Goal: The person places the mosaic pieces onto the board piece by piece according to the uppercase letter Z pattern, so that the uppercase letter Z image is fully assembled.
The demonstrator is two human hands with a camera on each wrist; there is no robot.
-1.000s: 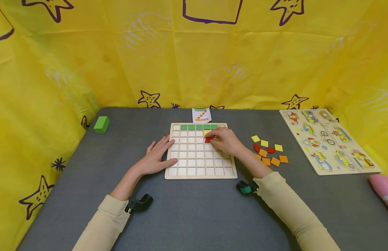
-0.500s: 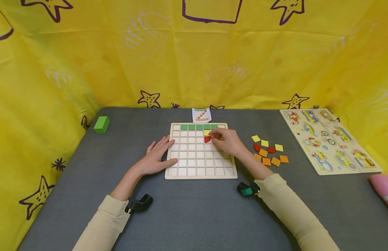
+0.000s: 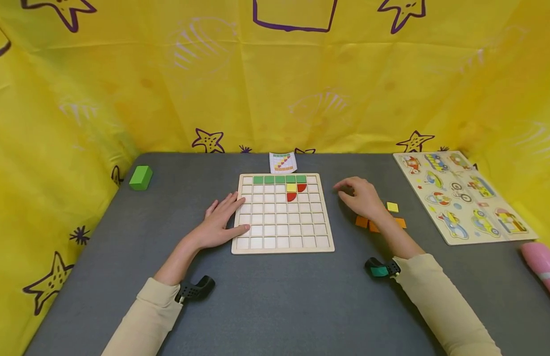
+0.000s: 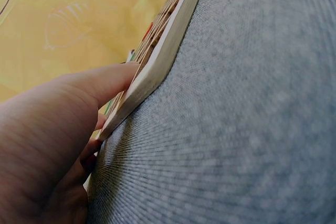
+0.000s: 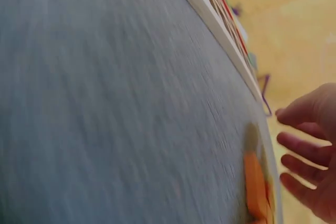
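My left hand (image 3: pixel 219 222) rests at the left edge of a wooden grid board (image 3: pixel 257 243), fingers and thumb spread. In the left wrist view the thumb (image 4: pixel 113 80) lies over the board's rim. The board's top row carries several green squares (image 3: pixel 279 179). Below them sit a yellow square (image 3: pixel 291 188) and two red quarter-circle tiles, one right of it (image 3: pixel 302 188), one under it (image 3: pixel 291 197). My right hand (image 3: pixel 363 200) is off the board's right side, over the loose tiles, fingers apart and holding nothing. It hides some tiles.
Loose orange squares (image 3: pixel 361 222) and a yellow square (image 3: pixel 392 207) lie around the right forearm. A pattern card (image 3: pixel 283 162) stands behind the board. A picture puzzle board (image 3: pixel 468 217) is at right, a pink object (image 3: pixel 541 262) beyond it, a green block (image 3: pixel 141 178) far left.
My right hand has left the board and moved right to the loose tiles. Its withdrawal uncovers the second red quarter-circle in the grid. My left hand keeps its place on the board.
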